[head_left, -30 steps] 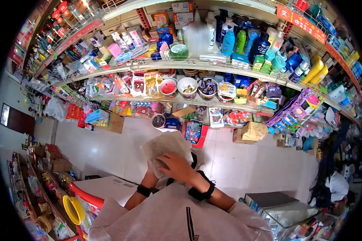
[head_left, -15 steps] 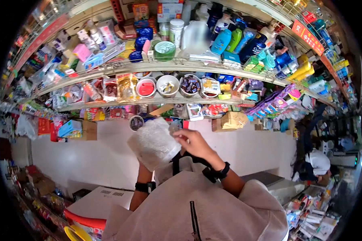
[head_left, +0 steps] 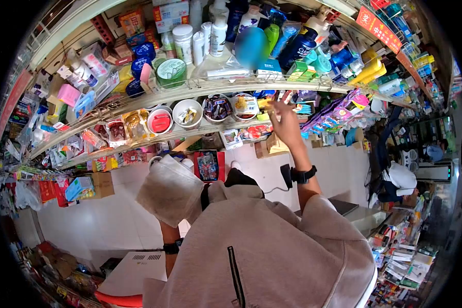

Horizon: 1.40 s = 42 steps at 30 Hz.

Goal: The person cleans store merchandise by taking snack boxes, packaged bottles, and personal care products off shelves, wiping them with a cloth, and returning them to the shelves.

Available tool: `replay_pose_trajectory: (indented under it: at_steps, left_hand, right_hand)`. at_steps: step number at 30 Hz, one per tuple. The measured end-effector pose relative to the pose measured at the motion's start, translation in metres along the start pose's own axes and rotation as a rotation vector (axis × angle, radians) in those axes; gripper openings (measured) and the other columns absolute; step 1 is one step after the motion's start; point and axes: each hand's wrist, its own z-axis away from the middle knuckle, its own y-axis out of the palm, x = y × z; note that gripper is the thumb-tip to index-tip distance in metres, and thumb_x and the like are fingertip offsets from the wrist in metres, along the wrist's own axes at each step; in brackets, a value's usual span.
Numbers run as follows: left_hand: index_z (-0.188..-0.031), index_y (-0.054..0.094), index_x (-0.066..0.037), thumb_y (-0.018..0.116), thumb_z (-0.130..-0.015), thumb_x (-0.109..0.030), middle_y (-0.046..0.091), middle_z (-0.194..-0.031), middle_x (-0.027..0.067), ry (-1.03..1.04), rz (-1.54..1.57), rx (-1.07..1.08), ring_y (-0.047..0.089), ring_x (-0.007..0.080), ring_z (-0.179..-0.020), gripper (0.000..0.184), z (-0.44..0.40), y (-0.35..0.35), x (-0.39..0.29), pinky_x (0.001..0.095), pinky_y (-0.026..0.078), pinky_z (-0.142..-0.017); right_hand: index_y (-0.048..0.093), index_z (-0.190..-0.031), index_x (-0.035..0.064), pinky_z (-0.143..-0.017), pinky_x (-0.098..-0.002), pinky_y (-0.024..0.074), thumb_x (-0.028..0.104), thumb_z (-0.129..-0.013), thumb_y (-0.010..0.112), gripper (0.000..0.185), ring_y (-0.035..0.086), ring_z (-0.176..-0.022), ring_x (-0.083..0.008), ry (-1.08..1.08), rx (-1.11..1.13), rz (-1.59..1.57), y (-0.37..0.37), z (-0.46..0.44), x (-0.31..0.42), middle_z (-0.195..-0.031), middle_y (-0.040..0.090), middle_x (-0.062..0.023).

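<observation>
A greyish-white cloth [head_left: 169, 190] covers my left hand, hiding its fingers; only the forearm with a black wristband [head_left: 173, 247] shows below. Just behind the cloth's far edge, the rim of a round cup [head_left: 154, 160] peeks out, mostly hidden. My right hand [head_left: 286, 126] is raised at the front of the lower shelf with fingers apart and nothing visible in them. Close to its fingertips lie small yellow packs [head_left: 264, 104]. Left of it stand white tubs of small goods, including one with dark wrapped packets [head_left: 217, 108] and one with a white-and-yellow pack [head_left: 245, 106].
Bottles and jars crowd the upper shelf [head_left: 138, 92], which has a wire rail. Purple packages [head_left: 339, 110] hang at the right. Cardboard boxes [head_left: 102, 185] and a red box [head_left: 209, 165] sit low down. Another person [head_left: 399, 177] is bent over at far right.
My right hand has left the cloth and moved up and right to the shelf, its fingers spreading. The cloth has shifted down-left with my left arm. The view has turned and moved right.
</observation>
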Motion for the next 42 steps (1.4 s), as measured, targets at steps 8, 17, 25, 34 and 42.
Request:
replay_pose_trajectory:
  at_steps: [8,17,25,34,42]
  left_hand:
    - [-0.139,0.04,-0.006,0.053,-0.095,-0.029,0.044,-0.142,0.0149,-0.006,0.018,0.015,0.044,0.0283,-0.13,0.052,-0.032,0.05,-0.011,0.0423,0.034,-0.109]
    - [-0.139,0.04,-0.006,0.053,-0.095,-0.03,0.044,-0.142,0.0146,-0.015,0.011,-0.038,0.044,0.0278,-0.129,0.052,-0.039,0.079,-0.015,0.042,0.034,-0.109]
    - [-0.139,0.04,-0.006,0.053,-0.095,-0.031,0.044,-0.142,0.0143,-0.069,-0.01,-0.177,0.044,0.0273,-0.129,0.053,0.002,0.075,-0.002,0.0418,0.034,-0.108]
    - [-0.139,0.04,-0.006,0.053,-0.095,-0.033,0.044,-0.142,0.014,-0.079,0.007,-0.241,0.044,0.0269,-0.129,0.053,0.016,0.092,0.013,0.0416,0.035,-0.108]
    - [-0.138,0.04,-0.006,0.053,-0.095,-0.034,0.044,-0.142,0.0137,-0.088,0.022,-0.216,0.044,0.0264,-0.128,0.053,0.012,0.112,0.018,0.0413,0.035,-0.108]
  right_hand:
    - [0.057,-0.124,0.0014,-0.105,-0.0454,0.039,0.021,-0.088,0.065,0.043,0.046,-0.125,-0.0388,-0.273,-0.093,0.267,0.007,-0.092,-0.027,-0.129,0.054,-0.0215]
    - [0.061,-0.114,-0.0005,-0.09,-0.0473,0.0399,0.026,-0.085,0.066,0.04,0.052,-0.103,-0.0363,-0.264,-0.129,0.31,0.042,-0.11,-0.045,-0.11,0.059,-0.0185]
    - [0.06,-0.096,-0.0023,-0.085,-0.0477,0.039,0.023,-0.074,0.066,0.034,0.05,-0.093,-0.0369,-0.253,-0.26,0.178,0.046,-0.115,-0.041,-0.099,0.056,-0.0188]
    - [0.062,-0.098,-0.0008,-0.086,-0.046,0.0385,0.024,-0.075,0.067,0.034,0.05,-0.095,-0.0347,-0.189,-0.208,0.134,0.044,-0.115,-0.044,-0.099,0.056,-0.0158]
    - [0.063,-0.106,-0.0009,-0.092,-0.0433,0.0466,0.006,-0.08,0.067,0.027,0.058,-0.103,-0.0362,-0.273,-0.257,-0.238,-0.041,-0.129,-0.028,-0.11,0.064,-0.0191]
